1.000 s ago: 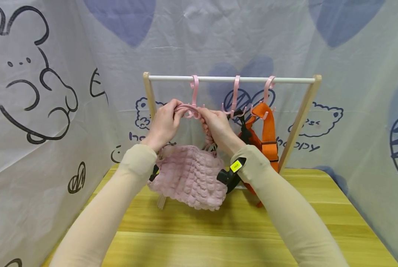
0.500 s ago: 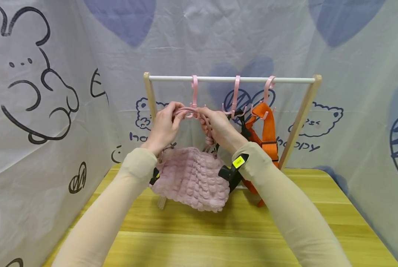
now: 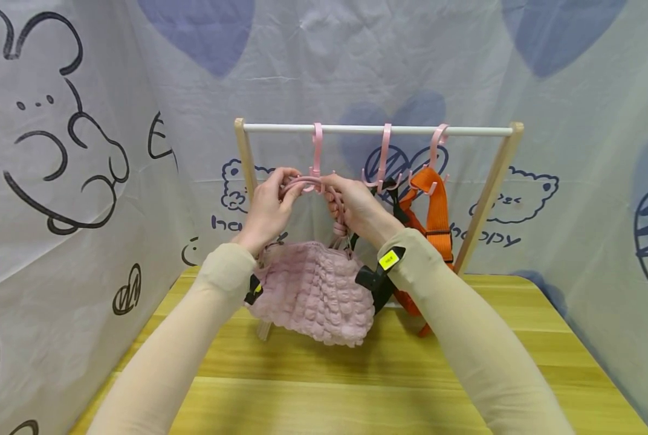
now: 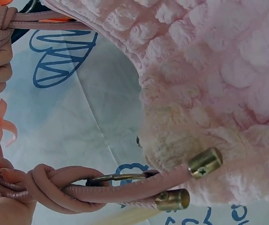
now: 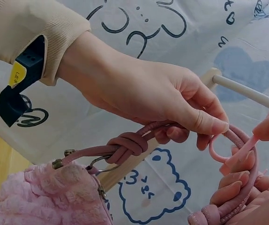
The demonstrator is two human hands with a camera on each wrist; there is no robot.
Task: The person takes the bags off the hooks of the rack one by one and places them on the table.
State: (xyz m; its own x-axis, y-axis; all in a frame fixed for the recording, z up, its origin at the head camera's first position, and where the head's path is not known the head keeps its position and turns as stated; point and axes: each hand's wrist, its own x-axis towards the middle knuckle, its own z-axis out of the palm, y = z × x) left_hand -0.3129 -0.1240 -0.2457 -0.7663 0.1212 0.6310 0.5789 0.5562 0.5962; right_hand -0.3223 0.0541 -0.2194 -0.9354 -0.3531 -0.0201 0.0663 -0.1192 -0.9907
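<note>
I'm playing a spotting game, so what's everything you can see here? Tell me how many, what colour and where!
Cloth: count unclear, whitish with blue hearts and drawings, behind and beside
Table: one, yellow wood, below
Rack: one, white bar with pale wooden posts, on the table
Hooks: three, pink, along the bar
Black straps: count unclear, black, by the middle hook
Orange straps: count unclear, orange, on the right hook
Bag: one, pink, puffy, in front of the rack
Handle: at least one, pink, by the left hook
Sleeves: two, beige, on the arms
Wristbands: two, black and yellow, at the wrists
Left fingers: one set, bare, gripping the handle's left side
Right fingers: one set, bare, gripping its right side
</note>
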